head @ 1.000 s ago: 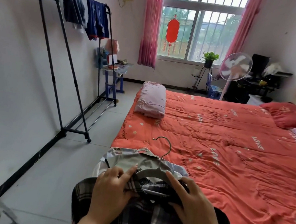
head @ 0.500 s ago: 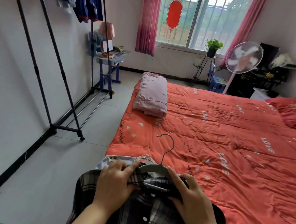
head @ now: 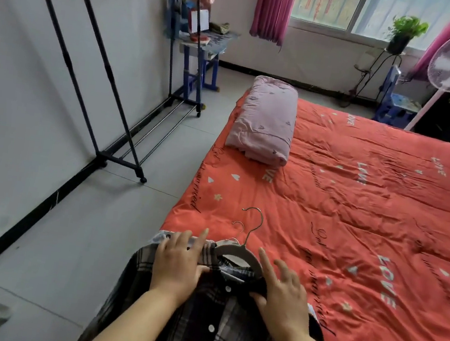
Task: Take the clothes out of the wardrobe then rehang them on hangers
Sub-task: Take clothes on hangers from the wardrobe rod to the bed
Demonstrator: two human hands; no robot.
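- At 6 o'clock, on the near corner of the bed (head: 355, 216): plaid shirt (head: 214, 329) lying front-up, buttons showing. The hanger (head: 239, 251) sits in the collar with its hook pointing to 12.
- Hands?
- Left hand (head: 177, 261) lies flat on the shoulder at the 9 o'clock side, fingers straight and close together, pressing cloth over the hanger arm. Right hand (head: 283, 292) has its fingers spread over the 3 o'clock arm and the dark collar. Its thumb is tucked at the collar edge; can't tell if it nips the cloth.
- Risks?
- Main one, my read: the 3 o'clock shoulder isn't seated. The collar looks bunched there, so on lifting the shirt could slide off that arm. Can't tell whether any button is done up; if none is, the neck could gape and drop.
- Anything else?
- A smaller hook (head: 239, 225) sits just beside the first, apparently from a pale garment (head: 165, 237) under the shirt. A careless grab at the hooks could tangle the two, or drag the lower garment along.
- Edge?
- The shirt's 7 o'clock side overhangs the bed corner. A loose tug could send it to the floor (head: 94, 239).
- Destination?
- Likely the clothes rack (head: 121, 163) at 10 o'clock, by the wall, well apart. A half-seated shoulder would most likely let go on the carry over.
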